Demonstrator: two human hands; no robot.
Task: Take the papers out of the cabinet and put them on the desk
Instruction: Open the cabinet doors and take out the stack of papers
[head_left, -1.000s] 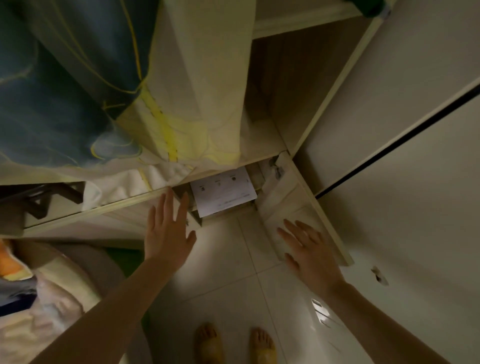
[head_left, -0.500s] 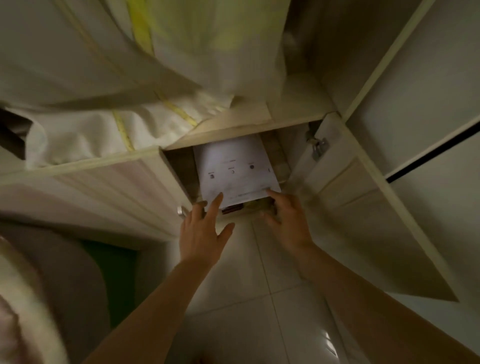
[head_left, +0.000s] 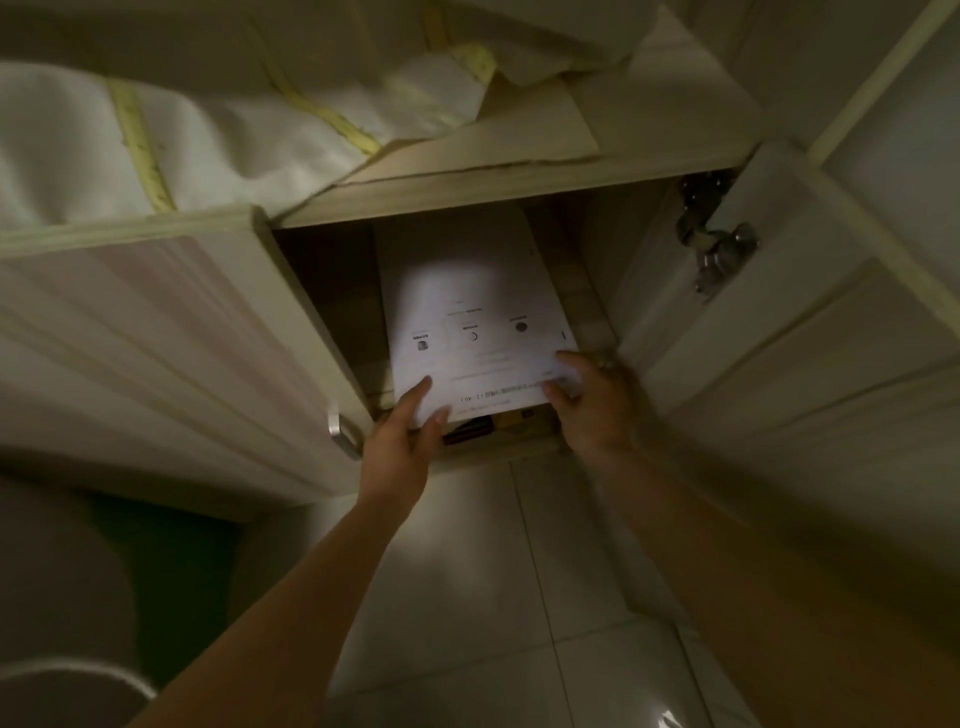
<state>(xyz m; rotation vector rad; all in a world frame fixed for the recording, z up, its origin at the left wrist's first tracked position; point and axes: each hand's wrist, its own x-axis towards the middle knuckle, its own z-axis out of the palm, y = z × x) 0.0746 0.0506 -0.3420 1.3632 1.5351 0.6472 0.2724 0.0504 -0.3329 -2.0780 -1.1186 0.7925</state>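
Observation:
White printed papers (head_left: 467, 301) lie inside a low open cabinet compartment (head_left: 332, 291), their near edge sticking out toward me. My left hand (head_left: 405, 431) grips the papers' near left corner, thumb on top and fingers beneath. My right hand (head_left: 587, 400) grips the near right corner the same way. Under the papers, dark and yellowish items (head_left: 493, 423) are partly hidden. The desk is not in view.
The open cabinet door (head_left: 779, 332) with a metal hinge (head_left: 717, 249) stands on the right. A closed door with a handle (head_left: 340, 431) is on the left. White and yellow bedding (head_left: 208, 135) lies on the shelf above. Tiled floor (head_left: 519, 597) lies below.
The camera has moved closer and lower. Both hands went from reaching toward the cabinet to closing on the near corners of the papers.

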